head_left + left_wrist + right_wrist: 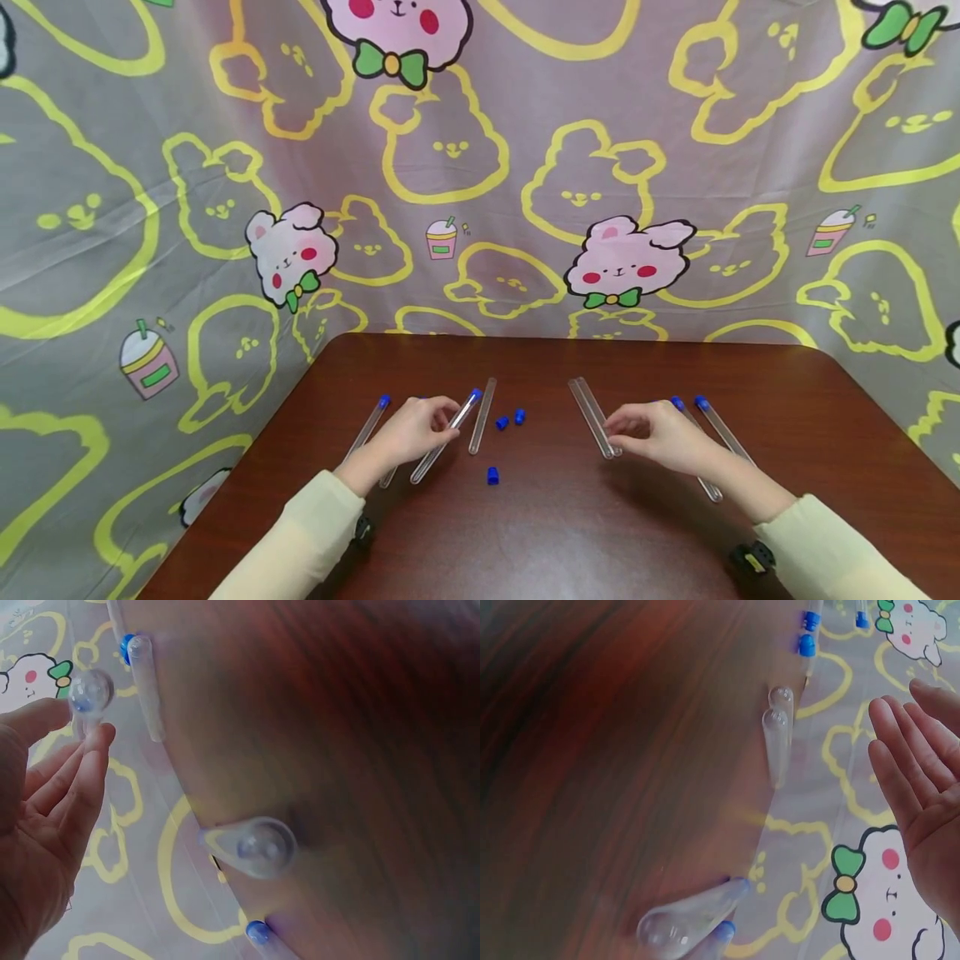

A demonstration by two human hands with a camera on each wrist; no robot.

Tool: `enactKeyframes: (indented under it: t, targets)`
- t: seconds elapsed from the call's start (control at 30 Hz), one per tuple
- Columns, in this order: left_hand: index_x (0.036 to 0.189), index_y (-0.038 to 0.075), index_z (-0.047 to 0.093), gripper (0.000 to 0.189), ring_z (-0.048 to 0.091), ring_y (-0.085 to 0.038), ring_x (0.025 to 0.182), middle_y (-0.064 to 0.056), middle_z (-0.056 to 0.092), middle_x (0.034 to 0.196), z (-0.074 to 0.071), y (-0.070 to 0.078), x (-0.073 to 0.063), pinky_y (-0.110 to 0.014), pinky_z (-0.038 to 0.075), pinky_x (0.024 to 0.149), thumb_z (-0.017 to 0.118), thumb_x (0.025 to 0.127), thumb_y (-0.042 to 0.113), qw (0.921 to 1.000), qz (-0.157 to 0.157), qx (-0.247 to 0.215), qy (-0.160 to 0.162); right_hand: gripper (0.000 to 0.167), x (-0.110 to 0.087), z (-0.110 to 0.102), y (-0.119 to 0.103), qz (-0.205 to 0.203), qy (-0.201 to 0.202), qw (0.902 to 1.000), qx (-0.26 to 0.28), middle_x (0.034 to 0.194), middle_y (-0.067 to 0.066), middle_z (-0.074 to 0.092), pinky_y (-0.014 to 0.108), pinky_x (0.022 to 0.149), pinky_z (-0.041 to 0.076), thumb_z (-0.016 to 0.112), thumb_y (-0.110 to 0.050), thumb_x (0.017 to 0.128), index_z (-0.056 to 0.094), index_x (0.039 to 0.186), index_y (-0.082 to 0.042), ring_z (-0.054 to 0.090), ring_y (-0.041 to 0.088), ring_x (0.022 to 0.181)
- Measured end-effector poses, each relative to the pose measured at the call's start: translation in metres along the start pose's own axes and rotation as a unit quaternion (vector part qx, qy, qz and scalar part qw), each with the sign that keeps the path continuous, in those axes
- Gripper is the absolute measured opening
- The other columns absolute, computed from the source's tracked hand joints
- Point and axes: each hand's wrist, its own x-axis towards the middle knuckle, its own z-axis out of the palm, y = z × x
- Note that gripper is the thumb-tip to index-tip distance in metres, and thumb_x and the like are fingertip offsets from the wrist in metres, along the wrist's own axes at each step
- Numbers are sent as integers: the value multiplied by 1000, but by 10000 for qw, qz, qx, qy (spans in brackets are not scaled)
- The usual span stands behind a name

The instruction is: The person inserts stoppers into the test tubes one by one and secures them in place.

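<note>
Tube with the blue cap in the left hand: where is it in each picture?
Head: the capped tube slants left of middle, held by the left hand.
Left wrist: upper left, its round end pinched at the fingertips.
Right wrist: I cannot pick it out for sure.
Shared landmark: the brown table.

A person's left hand [415, 431] pinches a blue-capped clear tube [446, 437] on a brown table [540, 517]. Their right hand [660, 435] touches two uncapped tubes [592, 415]. Three loose blue caps [504, 437] lie between the hands.
</note>
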Motion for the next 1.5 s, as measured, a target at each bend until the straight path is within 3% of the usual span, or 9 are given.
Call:
enactKeyframes:
  t: [0.3, 0.5, 0.73, 0.9, 1.17, 1.5]
  targets:
    - [109, 0, 65, 31, 52, -4, 55, 7, 60, 67, 3, -11, 5, -23, 44, 50, 78, 82, 9, 9997, -218, -137, 25, 17, -11, -7, 7, -83, 271, 9994, -187, 87, -10, 70, 27, 70, 54, 78, -8, 82, 71, 98, -9, 64, 5, 78]
    - [110, 0, 64, 32, 54, -9, 46, 5, 61, 67, 5, -17, 8, -23, 47, 43, 77, 83, 8, 9971, -533, -535, -94, 17, -16, -9, 11, -123, 341, 9992, -137, 88, -9, 70, 27, 69, 54, 77, -10, 83, 71, 99, -7, 65, 5, 80]
    - [112, -1, 63, 32, 56, -13, 46, 2, 61, 68, 7, -18, 11, -26, 48, 40, 76, 83, 7, 9922, -930, -774, -291, 17, -21, -14, 7, 192, 453, 9986, -181, 87, -10, 70, 27, 68, 53, 77, -12, 84, 71, 99, -9, 63, 4, 78]
    - [112, -1, 62, 32, 56, -11, 48, 0, 59, 65, 7, -19, 11, -26, 48, 41, 76, 84, 9, 9894, -1171, -764, -400, 20, -24, -17, 6, 301, 683, 9969, -229, 84, -13, 69, 27, 66, 53, 79, -7, 80, 72, 97, -14, 63, 4, 76]
    - [110, -1, 62, 31, 56, -12, 47, -1, 57, 64, 9, -20, 13, -27, 49, 42, 76, 85, 10, 9878, -1313, -673, -501, 14, -26, -25, 10, 260, 848, 9959, -191, 84, -3, 70, 26, 62, 51, 77, -10, 83, 72, 96, -15, 63, 5, 76]
    - [112, -2, 61, 34, 56, -15, 45, -3, 56, 62, 10, -20, 14, -27, 48, 42, 76, 85, 12, 9859, -1498, -524, -533, 17, -23, -23, 13, 322, 610, 9973, -268, 87, -11, 69, 27, 67, 53, 78, -9, 82, 72, 97, -14, 63, 5, 77]
